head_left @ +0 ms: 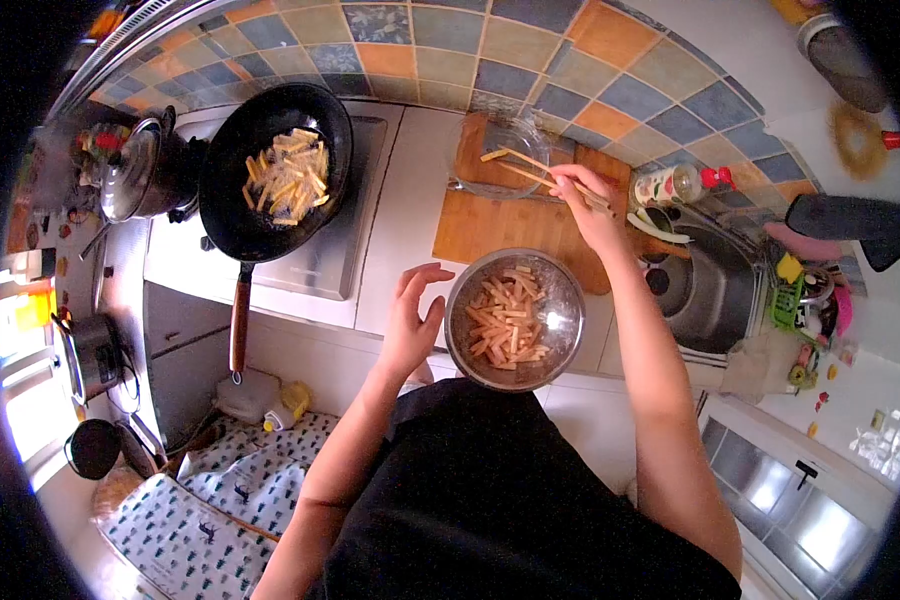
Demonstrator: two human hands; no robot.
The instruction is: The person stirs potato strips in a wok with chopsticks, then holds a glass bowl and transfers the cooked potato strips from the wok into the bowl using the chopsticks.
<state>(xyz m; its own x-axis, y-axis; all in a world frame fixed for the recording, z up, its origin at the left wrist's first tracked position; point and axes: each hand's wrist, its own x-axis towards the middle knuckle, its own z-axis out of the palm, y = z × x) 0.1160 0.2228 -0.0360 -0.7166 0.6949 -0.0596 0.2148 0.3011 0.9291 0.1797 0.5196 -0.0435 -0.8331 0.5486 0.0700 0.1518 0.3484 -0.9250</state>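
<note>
My right hand (588,205) is closed around a pair of chopsticks (530,168). Their tips reach over a clear glass bowl (460,183) on the wooden cutting board (485,228), with one pale yellow potato strip (493,155) at the tips. Fingers apart and holding nothing, my left hand (413,318) hovers just left of a metal mixing bowl (567,345). Pale, coated-looking potato strips (510,318) fill much of that bowl, which sits at the counter's front edge. In a black wok (228,170) at the left lie yellow frying strips (288,178).
The wok's wooden handle (241,318) juts out past the counter edge. A lidded pot (135,168) stands left of the wok. Right of the board are a red-capped bottle (670,185) and a metal sink (715,285). A tiled wall (450,40) runs behind.
</note>
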